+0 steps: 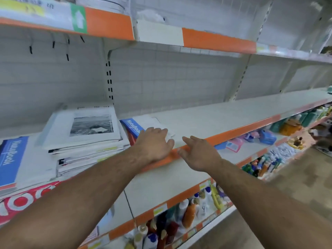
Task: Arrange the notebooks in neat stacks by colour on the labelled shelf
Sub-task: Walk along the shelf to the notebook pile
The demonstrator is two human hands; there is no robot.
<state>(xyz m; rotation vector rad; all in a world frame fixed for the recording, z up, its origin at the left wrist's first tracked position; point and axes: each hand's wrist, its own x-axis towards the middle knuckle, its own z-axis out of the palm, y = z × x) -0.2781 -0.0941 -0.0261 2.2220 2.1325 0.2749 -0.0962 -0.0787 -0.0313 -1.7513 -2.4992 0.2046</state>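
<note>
On the shelf [215,115], the left hand [154,142] lies flat on a blue notebook [132,126]; the right hand [199,153] hangs wide, holding nothing. Best square the notebook's edges with both hands.

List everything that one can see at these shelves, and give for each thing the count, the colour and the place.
photo-cover notebooks: one stack, white with a black-and-white picture, left part of the middle shelf
far-left blue notebook: one, blue and white, left of the stack
second blue notebook: one, blue and white, right of the stack
red-and-white pack: one, below the far-left notebook
middle shelf: one, white, orange front edge
bottles: many, mixed colours, lower shelves
left hand: open, over the second blue notebook
right hand: open, at the orange edge
</note>
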